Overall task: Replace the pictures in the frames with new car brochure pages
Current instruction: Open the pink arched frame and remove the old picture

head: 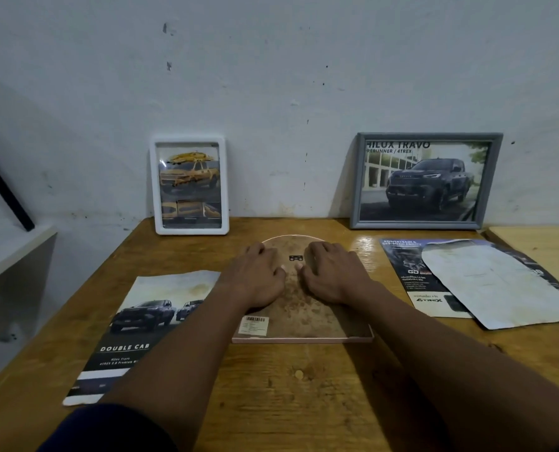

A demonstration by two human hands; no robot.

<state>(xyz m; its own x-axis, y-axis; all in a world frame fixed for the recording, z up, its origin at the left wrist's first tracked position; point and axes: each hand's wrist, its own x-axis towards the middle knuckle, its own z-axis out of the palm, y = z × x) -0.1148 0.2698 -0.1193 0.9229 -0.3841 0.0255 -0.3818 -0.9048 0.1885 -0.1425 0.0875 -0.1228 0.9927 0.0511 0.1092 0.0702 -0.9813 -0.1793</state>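
Brochure page (134,324) reads "DOUBLE CAB"; grey frame (428,137) shows "HILUX TRAVO".

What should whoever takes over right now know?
Left hand and right hand both press on the back of the arched frame, lying face down; no grip on anything.
White frame and grey frame lean on the wall, each showing a car picture, seemingly done.
To do: open the arched frame, fit a page.
Double Cab page lies left; another brochure page right, under a pale sheet.

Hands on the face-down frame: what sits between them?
Head view: a small black hanger on the frame's brown backing, between left hand and right hand.
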